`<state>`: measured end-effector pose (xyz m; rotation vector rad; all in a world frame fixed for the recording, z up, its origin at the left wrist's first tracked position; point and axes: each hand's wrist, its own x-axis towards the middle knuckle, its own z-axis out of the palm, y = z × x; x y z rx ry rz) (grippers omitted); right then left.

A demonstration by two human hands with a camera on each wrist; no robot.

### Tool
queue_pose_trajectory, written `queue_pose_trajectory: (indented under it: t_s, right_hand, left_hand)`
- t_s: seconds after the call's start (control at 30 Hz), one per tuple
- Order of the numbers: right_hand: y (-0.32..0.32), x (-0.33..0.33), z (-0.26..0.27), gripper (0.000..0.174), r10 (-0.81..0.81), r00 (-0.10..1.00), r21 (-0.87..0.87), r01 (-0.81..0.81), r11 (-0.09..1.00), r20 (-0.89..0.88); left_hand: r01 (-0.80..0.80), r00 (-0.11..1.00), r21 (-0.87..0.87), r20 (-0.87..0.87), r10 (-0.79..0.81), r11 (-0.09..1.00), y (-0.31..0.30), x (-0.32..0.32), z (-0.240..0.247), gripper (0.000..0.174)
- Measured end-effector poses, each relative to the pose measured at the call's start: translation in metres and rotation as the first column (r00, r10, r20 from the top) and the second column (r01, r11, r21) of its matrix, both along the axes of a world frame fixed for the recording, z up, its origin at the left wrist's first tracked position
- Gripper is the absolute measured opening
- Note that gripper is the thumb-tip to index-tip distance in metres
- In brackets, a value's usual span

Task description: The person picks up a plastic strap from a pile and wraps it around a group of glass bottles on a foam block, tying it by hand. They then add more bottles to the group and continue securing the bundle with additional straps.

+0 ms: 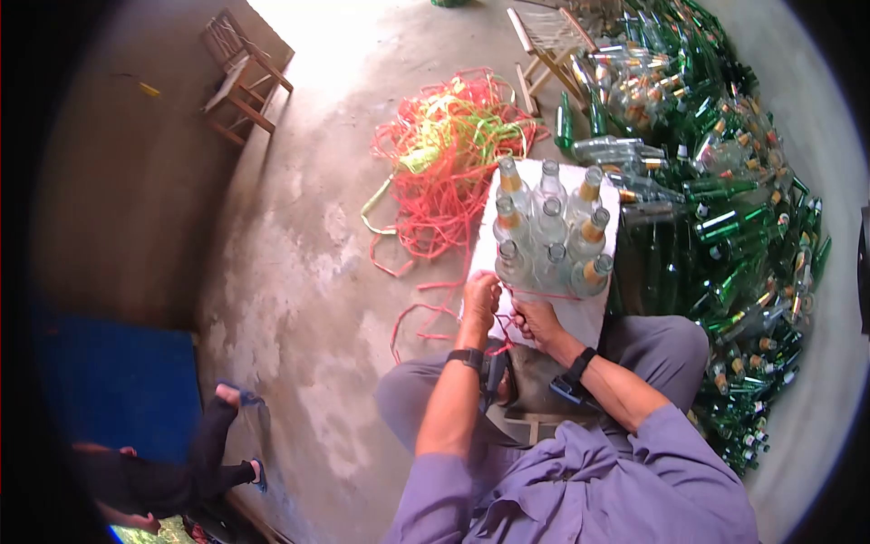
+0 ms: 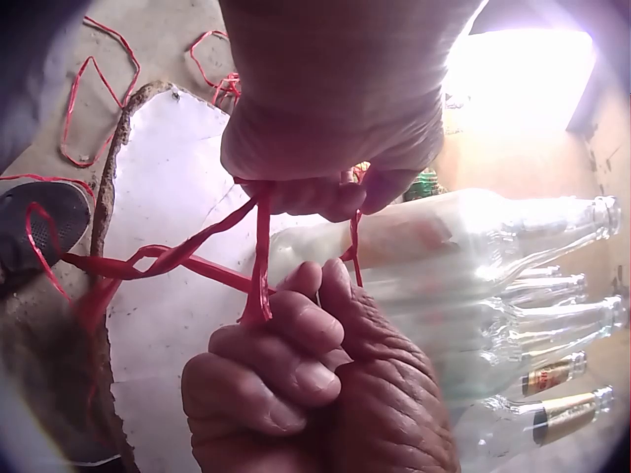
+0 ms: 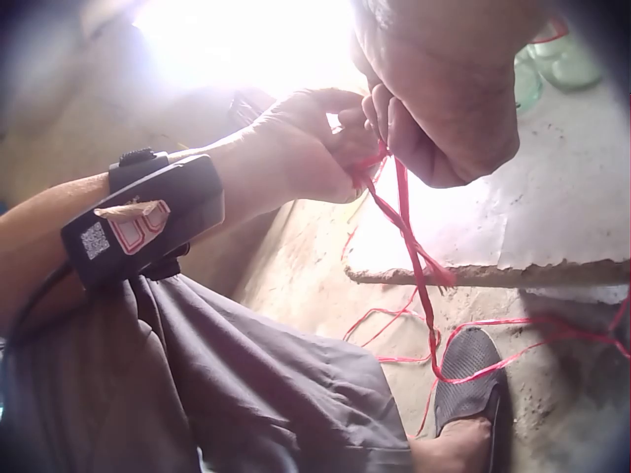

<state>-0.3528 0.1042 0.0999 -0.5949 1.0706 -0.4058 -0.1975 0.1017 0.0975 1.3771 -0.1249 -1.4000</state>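
Observation:
Several clear glass bottles (image 1: 551,222) stand upright in a tight group on a white-topped board (image 1: 584,315). Red plastic string (image 1: 566,296) passes along the near side of their bases. Just in front of the bottles, my left hand (image 1: 480,302) pinches the string between curled fingers. Close beside it, my right hand (image 1: 536,324) grips another part of the string. In the left wrist view, twisted red strands (image 2: 207,241) run between the two hands. Loose string ends (image 3: 429,266) hang below the hands in the right wrist view.
A tangled heap of red and yellow-green string (image 1: 453,150) lies on the floor beyond the board. Many green and clear bottles (image 1: 725,218) are piled along the right wall. Wooden chairs (image 1: 245,82) stand farther back. Another person's legs (image 1: 213,444) show at lower left.

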Motion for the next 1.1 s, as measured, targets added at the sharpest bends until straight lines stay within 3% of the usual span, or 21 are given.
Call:
queue_pose_trajectory:
  t_s: [0.07,0.1,0.23,0.3,0.37,0.7,0.83,1.1]
  right_hand:
    - [0.002,-0.001,-0.004,0.026,0.023,0.998,-0.037,-0.021,0.999,0.064]
    - [0.003,-0.003,-0.004,0.026,0.023,0.998,-0.017,-0.022,1.0,0.051]
    - [0.003,-0.009,-0.002,0.028,0.084,0.996,-0.022,-0.084,0.996,0.036]
    - [0.004,-0.011,-0.002,0.028,0.083,0.996,-0.017,-0.082,0.996,0.038]
    - [0.005,-0.012,0.0,0.027,0.104,0.994,-0.014,-0.104,0.994,0.04]
    - [0.008,-0.009,0.009,0.024,0.128,0.991,-0.032,-0.126,0.991,0.043]
    - [0.006,-0.01,0.004,0.024,0.113,0.993,-0.039,-0.112,0.993,0.023]
    - [0.003,-0.011,0.012,0.027,0.107,0.992,-0.054,-0.111,0.992,-0.068]
  left_hand:
    - [0.026,0.999,-0.011,0.026,-0.025,1.0,0.001,0.004,-0.008,0.005]
    - [0.161,0.95,-0.153,0.291,-0.111,0.975,0.005,0.007,-0.023,0.01]
    - [0.133,0.977,-0.052,0.173,-0.122,0.99,-0.001,0.007,0.003,0.013]
    - [0.167,0.97,-0.034,0.185,-0.158,0.985,-0.003,0.008,0.005,0.015]
    - [0.243,0.907,-0.043,0.365,-0.211,0.969,-0.004,0.009,0.0,0.017]
    - [0.311,0.85,-0.049,0.461,-0.255,0.949,-0.003,0.006,0.004,0.021]
    - [0.312,0.873,-0.1,0.421,-0.244,0.945,0.0,0.007,0.009,0.023]
    - [0.317,0.873,-0.031,0.4,-0.279,0.948,0.002,0.008,0.02,0.022]
